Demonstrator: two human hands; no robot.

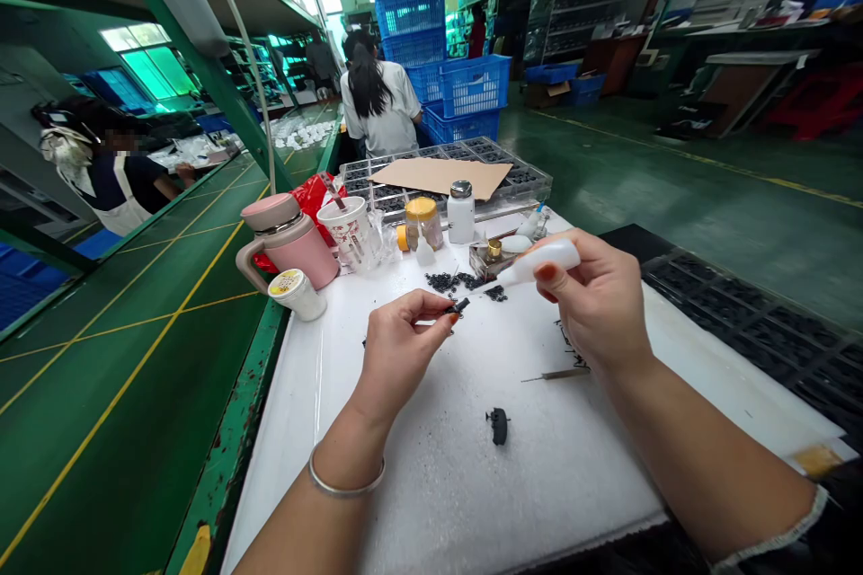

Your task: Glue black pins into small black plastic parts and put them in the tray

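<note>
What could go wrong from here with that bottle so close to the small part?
The white squeeze bottle in the right hand has its tip close to the small black part pinched in the left hand. A hard squeeze might over-apply its contents or drip onto the loose black parts nearby. The tiny part could also slip from that pinch and get lost among them.
</note>
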